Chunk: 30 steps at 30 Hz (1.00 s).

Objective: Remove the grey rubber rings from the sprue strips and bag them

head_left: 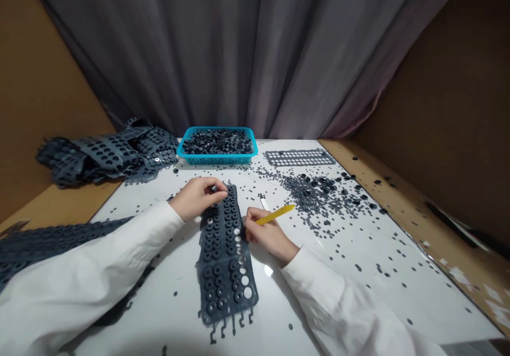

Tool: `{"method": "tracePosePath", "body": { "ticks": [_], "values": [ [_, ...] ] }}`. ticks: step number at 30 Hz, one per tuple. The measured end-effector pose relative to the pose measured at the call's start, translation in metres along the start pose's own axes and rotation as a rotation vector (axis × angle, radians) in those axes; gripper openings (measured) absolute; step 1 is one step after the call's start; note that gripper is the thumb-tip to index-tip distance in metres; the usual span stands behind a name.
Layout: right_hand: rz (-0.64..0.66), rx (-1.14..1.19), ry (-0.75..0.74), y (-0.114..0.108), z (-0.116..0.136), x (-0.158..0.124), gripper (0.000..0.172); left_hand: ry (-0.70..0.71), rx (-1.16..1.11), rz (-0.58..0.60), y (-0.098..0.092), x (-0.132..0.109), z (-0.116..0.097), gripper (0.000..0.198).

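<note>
Black rubber sheet point(225, 276) lies on the white tabletop point(171, 276) between the two hands, its long axis running away from the person. The left hand point(197, 196) is nearer, over the far end, fingers curled around a small dark piece point(214, 188); the right hand point(268, 234), just beside the right edge, grips a yellow tool point(281, 212).

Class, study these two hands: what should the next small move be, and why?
Probably press the slender yellow tool against the round black ring beyond the open holes of the dark grey, rubbery-looking sheet. The right hand grips that tool beside the sheet's edge; the nearest column shows white through several holes, while rings sit farther along. The left hand is at the far end.
</note>
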State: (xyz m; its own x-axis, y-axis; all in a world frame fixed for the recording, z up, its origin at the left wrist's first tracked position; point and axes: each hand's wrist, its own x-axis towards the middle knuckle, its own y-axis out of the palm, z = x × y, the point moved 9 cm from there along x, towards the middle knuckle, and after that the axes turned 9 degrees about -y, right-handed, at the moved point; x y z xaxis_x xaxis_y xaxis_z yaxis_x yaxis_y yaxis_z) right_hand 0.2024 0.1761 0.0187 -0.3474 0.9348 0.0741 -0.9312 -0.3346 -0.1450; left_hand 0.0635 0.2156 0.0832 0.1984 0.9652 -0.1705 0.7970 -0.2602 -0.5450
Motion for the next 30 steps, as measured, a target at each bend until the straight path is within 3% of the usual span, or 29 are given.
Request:
{"method": "tracePosePath", "body": {
  "ticks": [3,5,10,14,20,30],
  "values": [
    [-0.061,0.050,0.020,-0.006,-0.008,0.003,0.016,-0.247,-0.324,0.199,0.023,0.001,0.029,0.016],
    [-0.053,0.025,0.018,-0.006,-0.011,0.006,0.016,-0.345,-0.434,0.238,0.037,0.001,0.043,0.016],
    [-0.021,-0.027,0.029,-0.002,-0.012,0.009,0.016,-0.360,-0.428,0.231,0.048,0.005,0.052,0.012],
    [0.018,-0.126,-0.007,0.002,0.000,0.010,0.018,-0.295,-0.303,0.233,0.046,0.003,0.043,0.022],
    [0.072,-0.203,-0.024,0.004,0.004,0.015,0.020,0.144,0.427,0.166,0.059,-0.003,0.004,0.015],
    [0.034,-0.191,-0.041,0.002,0.001,0.013,0.022,0.264,0.621,0.178,0.082,-0.007,-0.006,0.010]
  ]
}}
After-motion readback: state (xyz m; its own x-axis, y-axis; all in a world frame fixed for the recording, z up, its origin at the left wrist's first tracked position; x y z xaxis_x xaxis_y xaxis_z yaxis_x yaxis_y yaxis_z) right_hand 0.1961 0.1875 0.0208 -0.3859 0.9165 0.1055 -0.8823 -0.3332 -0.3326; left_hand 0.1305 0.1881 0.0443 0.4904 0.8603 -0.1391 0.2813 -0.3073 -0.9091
